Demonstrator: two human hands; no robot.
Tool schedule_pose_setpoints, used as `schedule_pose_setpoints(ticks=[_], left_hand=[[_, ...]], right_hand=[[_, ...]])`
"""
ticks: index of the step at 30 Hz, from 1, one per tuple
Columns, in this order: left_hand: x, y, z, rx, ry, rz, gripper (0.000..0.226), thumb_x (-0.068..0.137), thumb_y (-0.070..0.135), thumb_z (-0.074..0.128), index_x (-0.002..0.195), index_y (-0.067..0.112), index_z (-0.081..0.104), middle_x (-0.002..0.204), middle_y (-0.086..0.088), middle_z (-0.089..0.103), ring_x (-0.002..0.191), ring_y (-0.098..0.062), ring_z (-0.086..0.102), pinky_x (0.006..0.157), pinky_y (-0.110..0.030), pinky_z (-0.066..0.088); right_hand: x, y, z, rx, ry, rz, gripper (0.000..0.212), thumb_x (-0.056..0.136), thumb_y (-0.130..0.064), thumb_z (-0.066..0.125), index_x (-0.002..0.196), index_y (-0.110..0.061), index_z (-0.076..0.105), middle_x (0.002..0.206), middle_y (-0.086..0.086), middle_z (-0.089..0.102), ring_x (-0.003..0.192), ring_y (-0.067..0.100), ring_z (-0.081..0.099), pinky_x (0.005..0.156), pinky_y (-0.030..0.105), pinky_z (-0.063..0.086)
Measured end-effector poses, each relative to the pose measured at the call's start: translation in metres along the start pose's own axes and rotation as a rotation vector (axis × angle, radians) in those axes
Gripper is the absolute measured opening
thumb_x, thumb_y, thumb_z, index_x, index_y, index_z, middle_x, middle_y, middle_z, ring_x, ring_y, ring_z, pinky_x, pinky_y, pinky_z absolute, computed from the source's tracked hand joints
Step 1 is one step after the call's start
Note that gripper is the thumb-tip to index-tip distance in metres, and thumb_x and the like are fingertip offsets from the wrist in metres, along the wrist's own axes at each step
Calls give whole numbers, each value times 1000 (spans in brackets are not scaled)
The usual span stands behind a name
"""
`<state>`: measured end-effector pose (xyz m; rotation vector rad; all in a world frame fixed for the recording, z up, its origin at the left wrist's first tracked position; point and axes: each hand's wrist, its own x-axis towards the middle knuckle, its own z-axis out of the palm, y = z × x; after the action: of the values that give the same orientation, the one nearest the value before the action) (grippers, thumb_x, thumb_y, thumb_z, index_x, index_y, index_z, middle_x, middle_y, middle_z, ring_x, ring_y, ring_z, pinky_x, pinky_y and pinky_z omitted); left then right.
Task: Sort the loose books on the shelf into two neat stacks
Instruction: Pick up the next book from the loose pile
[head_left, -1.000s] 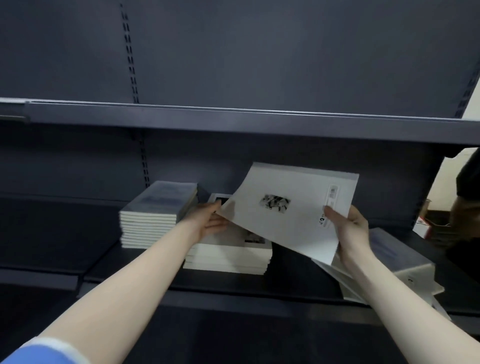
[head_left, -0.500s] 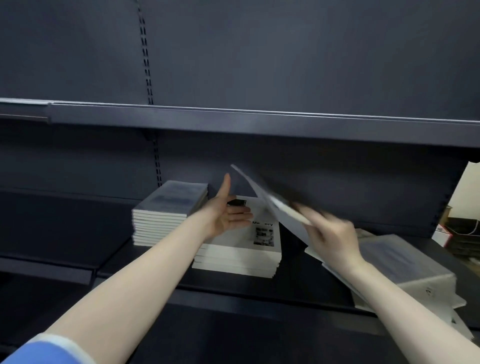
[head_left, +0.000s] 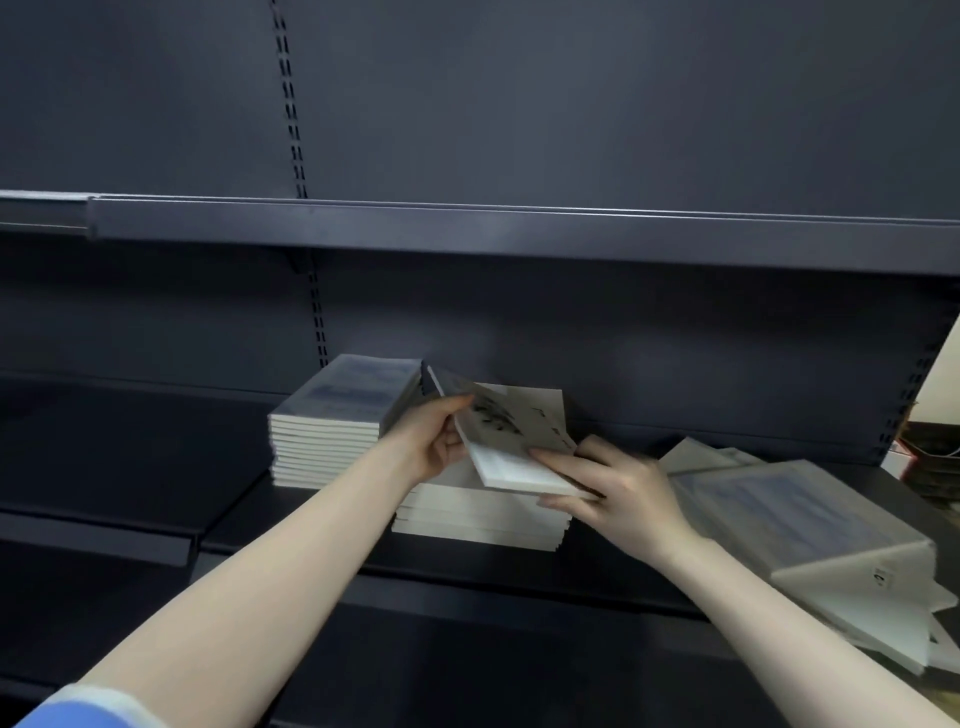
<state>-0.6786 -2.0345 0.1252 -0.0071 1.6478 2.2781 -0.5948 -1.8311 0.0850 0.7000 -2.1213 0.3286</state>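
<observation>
Both hands' grips clamped on white book (head_left: 511, 441), left hand (head_left: 434, 441), right hand (head_left: 615, 488), cover print blurred, unreadable

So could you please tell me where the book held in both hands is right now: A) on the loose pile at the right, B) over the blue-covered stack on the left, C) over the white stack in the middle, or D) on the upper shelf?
C: the book, gripped by the left hand and right hand, sits tilted above the white stack.
</observation>
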Motion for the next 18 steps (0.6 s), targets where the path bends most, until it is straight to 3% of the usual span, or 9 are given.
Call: schedule_pose_setpoints(ticks=[4,7,9,11,13,15,18], left_hand=[[6,-3,-8,37,13,66,23,93,4,53,113,13,56,93,-10,67,80,-22,64,68,-34,56],[9,-6,-13,93,8,116,29,92,0,53,118,15,56,95,-8,67,80,-21,64,61,-31,58],[12,-8,-17,116,20,122,36,91,2,56,126,12,54,98,-9,68,81,-22,66,57,-30,59],[15,-11,-19,124,44,127,37,90,2,58,126,9,55,96,-9,68,80,-22,65,57,-30,59],[18,-13,-19,131,63,132,36,89,1,59,124,5,56,92,-8,67,77,-21,65,60,-32,58],[20,-16,-20,156,81,132,33,88,1,61,121,1,58,89,-8,67,75,-21,64,61,-32,56],[25,-21,-23,238,132,149,31,86,3,65,116,2,60,89,-9,68,76,-21,65,61,-30,55]], right_hand=[[-7,-2,1,171,-238,196,74,75,-83,35,120,-32,66,88,-24,48,76,-7,44,65,0,35],[-10,1,5,222,-319,416,80,69,-89,29,123,-40,61,101,-30,48,92,-10,48,77,3,33],[-11,5,10,162,-368,568,60,82,-72,43,131,-39,53,121,-18,47,114,2,46,88,11,33],[-12,12,15,111,-392,787,55,90,-55,49,139,-32,45,136,-4,44,125,17,44,94,23,36],[-11,18,19,177,-392,1007,60,92,-51,50,144,-25,38,142,4,44,129,24,44,99,31,37],[-9,22,22,364,-352,1177,63,91,-45,56,145,-19,37,143,4,45,128,24,45,99,31,37],[-6,24,26,545,-279,1297,56,88,-36,64,136,-13,48,132,4,54,116,22,53,89,26,40]])
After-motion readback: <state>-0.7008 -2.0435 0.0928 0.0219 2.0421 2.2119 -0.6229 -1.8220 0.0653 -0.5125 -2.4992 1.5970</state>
